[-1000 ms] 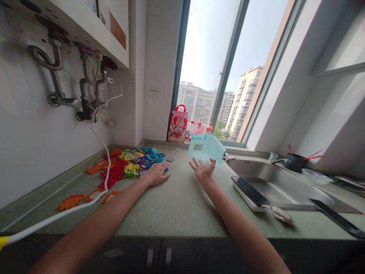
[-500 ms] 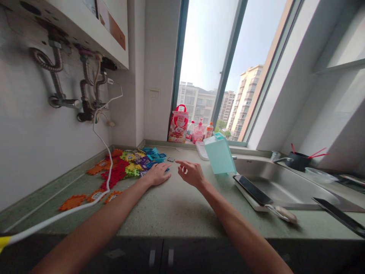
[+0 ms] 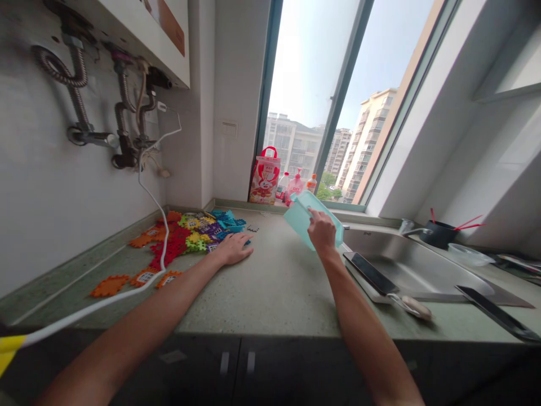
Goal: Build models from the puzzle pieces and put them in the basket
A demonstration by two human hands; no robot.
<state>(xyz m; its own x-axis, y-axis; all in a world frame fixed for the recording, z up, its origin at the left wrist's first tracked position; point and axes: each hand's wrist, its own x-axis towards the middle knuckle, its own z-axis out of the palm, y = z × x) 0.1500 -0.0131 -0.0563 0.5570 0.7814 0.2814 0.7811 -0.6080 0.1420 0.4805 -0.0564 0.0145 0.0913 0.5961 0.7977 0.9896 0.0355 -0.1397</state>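
Your right hand (image 3: 322, 230) is on the teal box (image 3: 300, 220), tilted, far side, left of the sink (image 3: 395, 262); can't tell if it's gripping. Your left hand (image 3: 234, 248) is palm down, fingers loose, at the tile pile (image 3: 207, 231), right edge. 3 orange tiles (image 3: 109, 286) lie nearer, left.

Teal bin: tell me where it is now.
In the head view, the teal bin is right of centre, at the right hand, left of the sink and in front of the pink pump bottle.
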